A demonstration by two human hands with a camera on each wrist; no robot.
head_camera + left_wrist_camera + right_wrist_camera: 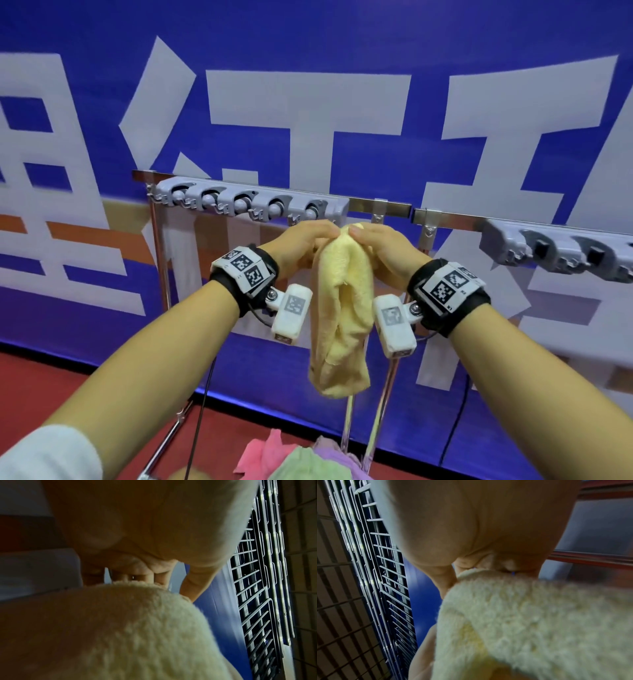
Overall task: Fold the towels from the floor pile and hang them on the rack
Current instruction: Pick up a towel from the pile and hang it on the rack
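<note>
step in hand: hanging. the yellow towel looks already folded into a narrow strip and is held up in front of the rack, so i judge the folding of this one is finished and the hanging is not yet done.
left hand: the left hand pinches the top end of the towel from the left side, fingers curled on the cloth.
right hand: the right hand pinches the same top end from the right side; the two hands almost touch each other.
towel place: it hangs down free between both wrists, just near the right end of the grey holder bar, not on it.
floor pile: pink, green and purple towels lie on the red floor, at the near bottom edge.
next move: i think the top end must go up to the rack and be fixed in a holder or over the rail; which one, i cannot tell.
</note>
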